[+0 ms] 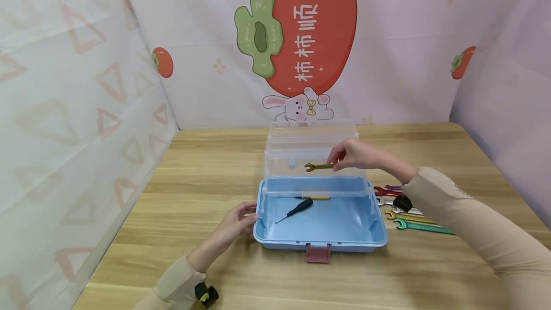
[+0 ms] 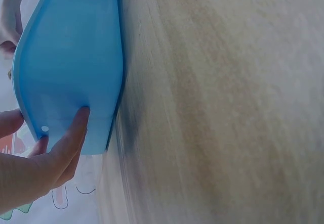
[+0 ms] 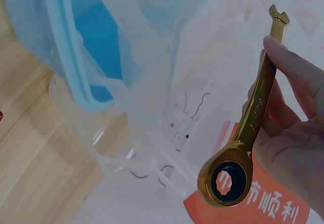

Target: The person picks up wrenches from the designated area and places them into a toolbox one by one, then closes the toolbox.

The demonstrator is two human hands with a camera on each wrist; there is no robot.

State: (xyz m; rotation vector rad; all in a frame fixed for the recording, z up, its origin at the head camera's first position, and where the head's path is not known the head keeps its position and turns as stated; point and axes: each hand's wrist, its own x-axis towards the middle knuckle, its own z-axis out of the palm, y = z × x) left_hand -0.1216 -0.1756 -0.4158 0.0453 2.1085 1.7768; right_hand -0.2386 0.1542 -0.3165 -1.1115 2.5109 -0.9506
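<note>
Gold wrench (image 3: 255, 110): held up over the rear of the blue toolbox (image 1: 353, 244), in front of the raised translucent lid (image 1: 280, 171), touching neither floor nor rim as seen. Right hand (image 1: 355, 153) pinches its shaft between thumb and fingers; open end points left in the head view. Left hand (image 1: 234, 224): fingers fairly straight, laid against the outer left wall near the rim. Inside: black-handled screwdriver (image 1: 301, 206), slanted; yellow-handled tool (image 1: 316, 197) behind it. Blue floor shows between screwdriver and right wall. Pink latch (image 1: 318, 254) hangs at the front edge. Wrenches (image 1: 424, 226) lie just beside the right wall; wood tabletop (image 1: 202, 171) extends left of the box.
</note>
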